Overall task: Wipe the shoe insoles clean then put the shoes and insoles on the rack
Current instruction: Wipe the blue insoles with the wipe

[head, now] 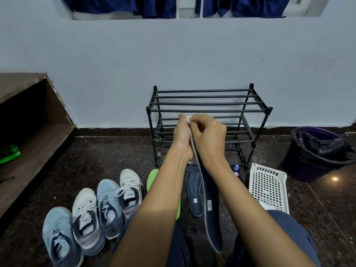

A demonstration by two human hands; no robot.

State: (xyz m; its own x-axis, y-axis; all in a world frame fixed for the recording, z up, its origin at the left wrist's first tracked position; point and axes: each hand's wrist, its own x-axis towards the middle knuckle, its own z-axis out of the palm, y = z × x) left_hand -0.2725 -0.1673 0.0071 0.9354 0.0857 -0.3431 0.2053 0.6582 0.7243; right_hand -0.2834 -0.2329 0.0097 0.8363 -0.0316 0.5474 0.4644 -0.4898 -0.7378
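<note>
I hold a dark blue insole [212, 218] upright on its edge between both hands, in front of the black rack [208, 110]. My left hand [182, 137] grips its upper part from the left. My right hand [209, 137] presses against the insole's right face with curled fingers, pinching a small white wipe [189, 119] at the top. A second dark blue insole [194, 191] lies flat on the floor. A green insole [152, 179] lies partly hidden behind my left forearm. Several sneakers [86, 214], grey-blue and white, stand in a row at lower left.
A white perforated basket [268, 187] sits on the floor to the right of the insoles. Further right stands a bin [316, 153] lined with a black bag. A brown wooden shelf unit [34, 120] fills the left side. The blue wall is behind the rack.
</note>
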